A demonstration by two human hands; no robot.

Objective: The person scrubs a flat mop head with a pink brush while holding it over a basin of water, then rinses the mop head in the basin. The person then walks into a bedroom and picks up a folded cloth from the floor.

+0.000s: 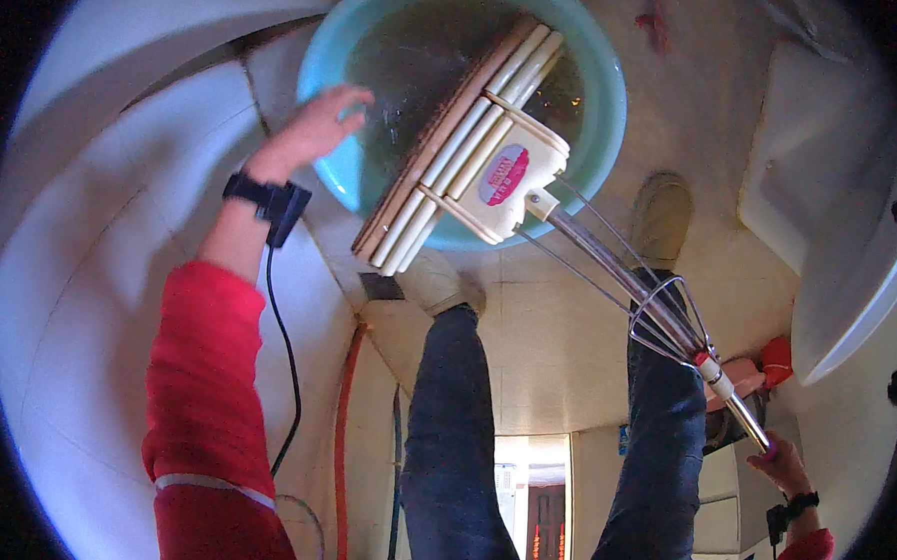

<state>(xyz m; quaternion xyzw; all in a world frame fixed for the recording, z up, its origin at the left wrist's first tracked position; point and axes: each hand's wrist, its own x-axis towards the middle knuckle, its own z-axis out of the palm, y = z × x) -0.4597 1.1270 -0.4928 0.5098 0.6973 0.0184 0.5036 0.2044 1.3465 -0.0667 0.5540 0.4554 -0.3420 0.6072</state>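
Note:
My right hand (782, 466) grips the metal pole of a roller sponge mop (513, 174) at the lower right. The mop's head, with cream plastic rollers and a brown sponge strip (447, 141), lies tilted across a round turquoise basin (614, 99). One end of the head sticks out past the basin's near rim. Dark, murky water (406, 45) fills the bottom of the basin. My left hand (316, 128) hovers by the basin's left rim with fingers apart and nothing in them. A wire squeeze lever (660, 323) sits partway along the pole.
My shoes (661, 214) stand on the tiled floor just behind the basin. A white ceramic fixture (853, 298) rises at right. A tiled wall (103, 280) runs along the left, with a red pole (348, 441) against it. A small dark floor drain (381, 286) lies near my foot.

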